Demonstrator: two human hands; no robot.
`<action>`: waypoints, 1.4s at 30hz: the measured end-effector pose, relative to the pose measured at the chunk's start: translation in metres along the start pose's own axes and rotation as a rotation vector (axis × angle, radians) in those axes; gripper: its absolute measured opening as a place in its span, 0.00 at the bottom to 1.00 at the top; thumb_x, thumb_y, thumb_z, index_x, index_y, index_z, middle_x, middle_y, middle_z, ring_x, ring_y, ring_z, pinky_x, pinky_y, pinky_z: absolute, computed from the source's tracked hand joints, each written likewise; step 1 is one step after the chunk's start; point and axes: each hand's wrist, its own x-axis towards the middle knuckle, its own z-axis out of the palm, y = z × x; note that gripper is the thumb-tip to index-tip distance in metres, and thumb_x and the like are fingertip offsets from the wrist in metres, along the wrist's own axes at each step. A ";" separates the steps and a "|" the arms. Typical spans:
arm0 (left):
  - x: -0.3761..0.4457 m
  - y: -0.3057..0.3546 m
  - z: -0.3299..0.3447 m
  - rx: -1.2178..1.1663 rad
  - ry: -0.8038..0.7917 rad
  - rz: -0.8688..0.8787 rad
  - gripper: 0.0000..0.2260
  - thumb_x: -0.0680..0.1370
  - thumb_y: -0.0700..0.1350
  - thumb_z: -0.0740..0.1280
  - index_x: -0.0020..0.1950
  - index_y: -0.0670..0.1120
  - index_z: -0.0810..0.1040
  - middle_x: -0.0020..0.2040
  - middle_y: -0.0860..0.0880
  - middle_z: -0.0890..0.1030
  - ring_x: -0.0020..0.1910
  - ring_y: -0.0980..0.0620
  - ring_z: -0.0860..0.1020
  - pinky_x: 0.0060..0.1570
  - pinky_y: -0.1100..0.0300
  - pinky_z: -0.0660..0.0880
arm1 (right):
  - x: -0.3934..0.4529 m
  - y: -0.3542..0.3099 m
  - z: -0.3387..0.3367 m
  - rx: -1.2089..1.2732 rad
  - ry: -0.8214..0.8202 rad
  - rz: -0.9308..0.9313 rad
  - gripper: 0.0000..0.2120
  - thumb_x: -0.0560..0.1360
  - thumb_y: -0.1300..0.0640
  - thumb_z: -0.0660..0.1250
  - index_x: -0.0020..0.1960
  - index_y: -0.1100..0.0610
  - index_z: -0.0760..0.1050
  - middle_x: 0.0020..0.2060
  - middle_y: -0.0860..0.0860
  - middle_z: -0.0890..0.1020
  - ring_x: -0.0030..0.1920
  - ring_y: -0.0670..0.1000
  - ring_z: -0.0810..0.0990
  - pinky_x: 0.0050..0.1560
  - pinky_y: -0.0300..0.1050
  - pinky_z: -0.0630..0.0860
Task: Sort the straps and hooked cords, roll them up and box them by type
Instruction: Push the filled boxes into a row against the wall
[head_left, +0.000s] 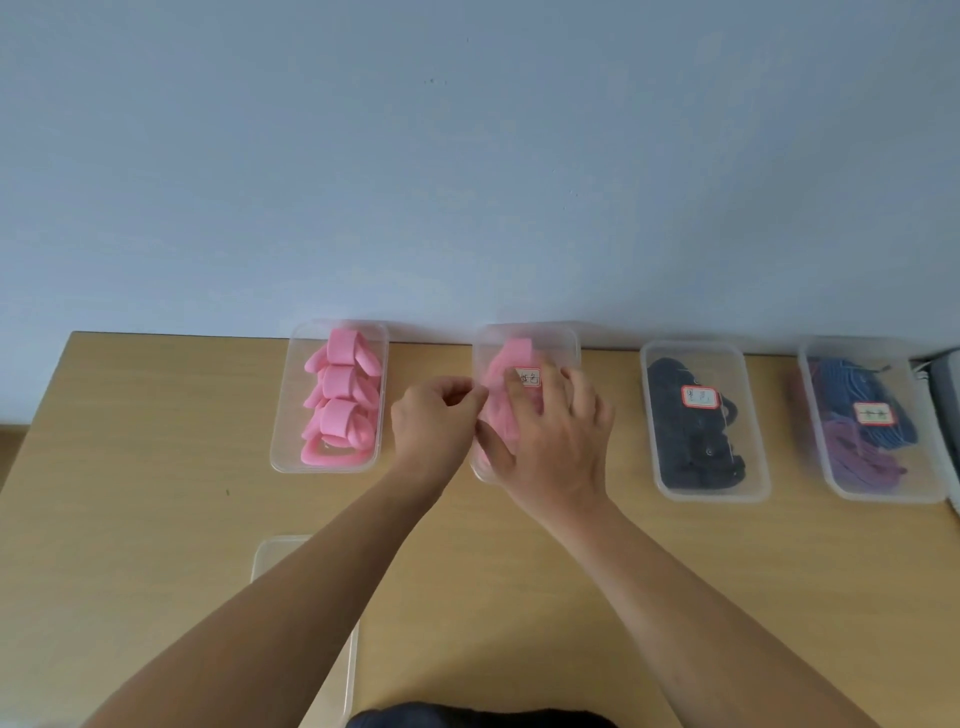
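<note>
While a loose clear lid (291, 582) waits at lower left, the right hand (550, 436) lies spread atop the second box (566, 338) of pink straps, the left hand (434, 421) pinching its lid edge at centre frame; judging by this, sealing is underway, and next the open leftmost box (280, 447) needs lidding.

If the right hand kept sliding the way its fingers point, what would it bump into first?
The right hand lies on the lidded box of pink straps, fingers pointing away toward the wall. Going on, it would probably cross the lid and meet the wall behind the box, though depth is hard to judge.
</note>
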 end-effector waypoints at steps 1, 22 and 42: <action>-0.001 0.001 0.000 0.024 0.007 0.012 0.05 0.78 0.49 0.73 0.50 0.49 0.86 0.41 0.56 0.86 0.46 0.53 0.84 0.52 0.55 0.80 | 0.000 0.000 0.000 0.007 0.010 0.003 0.27 0.77 0.32 0.59 0.64 0.51 0.78 0.68 0.57 0.76 0.64 0.62 0.73 0.53 0.55 0.66; -0.012 -0.005 0.007 0.127 0.106 0.161 0.15 0.75 0.45 0.75 0.61 0.47 0.83 0.48 0.54 0.83 0.43 0.56 0.82 0.51 0.56 0.79 | -0.011 0.009 0.008 0.334 0.296 0.071 0.11 0.74 0.57 0.73 0.56 0.57 0.83 0.63 0.58 0.79 0.61 0.61 0.73 0.65 0.53 0.70; -0.019 -0.011 0.004 0.116 0.086 0.229 0.17 0.75 0.47 0.77 0.63 0.48 0.83 0.54 0.55 0.81 0.46 0.60 0.81 0.50 0.61 0.75 | -0.023 0.015 0.021 0.565 0.150 0.223 0.21 0.81 0.51 0.60 0.67 0.63 0.77 0.73 0.58 0.72 0.72 0.56 0.72 0.65 0.49 0.74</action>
